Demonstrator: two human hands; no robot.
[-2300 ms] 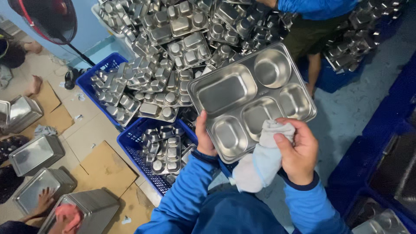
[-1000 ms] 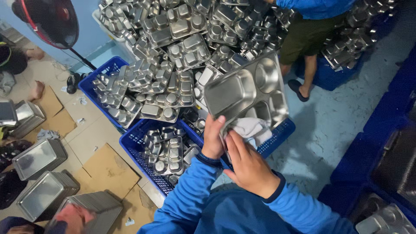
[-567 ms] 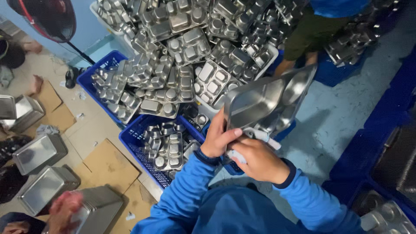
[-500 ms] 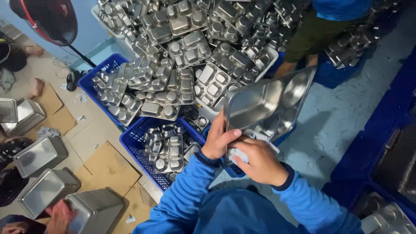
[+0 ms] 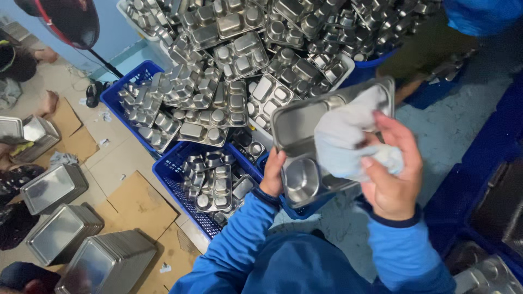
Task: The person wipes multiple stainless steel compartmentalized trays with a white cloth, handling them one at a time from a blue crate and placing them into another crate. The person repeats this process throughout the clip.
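Cloth [image 5: 348,139] now raised over steel tray [image 5: 297,122], right hand [image 5: 393,174] gripping

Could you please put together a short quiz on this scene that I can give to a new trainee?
1. True or false: the left hand grips the steel compartment tray by its edge.
2. What does the right hand press onto the tray? A) a sponge B) a pale cloth C) a brush
3. Fill in: the heap of steel trays behind the held one rests in ____ plastic crates.

Key
1. True.
2. B; the cloth covers the tray's middle compartments.
3. Blue.
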